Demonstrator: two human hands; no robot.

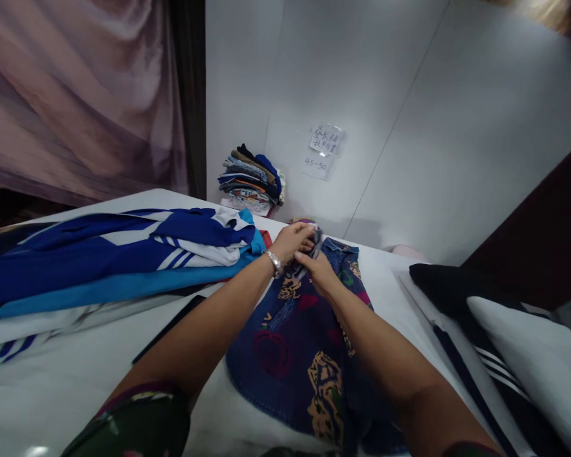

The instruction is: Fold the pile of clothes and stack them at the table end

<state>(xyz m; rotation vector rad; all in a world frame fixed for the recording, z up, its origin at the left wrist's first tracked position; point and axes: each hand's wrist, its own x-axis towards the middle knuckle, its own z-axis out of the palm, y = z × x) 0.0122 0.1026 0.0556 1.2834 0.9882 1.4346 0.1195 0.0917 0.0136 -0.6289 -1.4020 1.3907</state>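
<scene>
A dark blue patterned denim shirt [285,355] with tan, red and green prints lies in front of me on the white table. Over its upper end my hands meet. My left hand [292,242], with a silver bracelet at the wrist, is closed with fingers pinching a bunched part of the shirt. Close against it, my right hand [318,265] is closed on the same gathered cloth, thumb on top. Which part of the shirt they hold is blurred and partly hidden by the fingers. The shirt's denim edge [342,246] shows just beyond my right hand.
Blue and white garments [124,241] lie in a heap at the left. A stack of folded clothes [250,178] stands by the grey wall [400,158], near taped paper notes [326,141]. Black and white clothes [495,343] lie at the right. A pink curtain [85,95] hangs at the left.
</scene>
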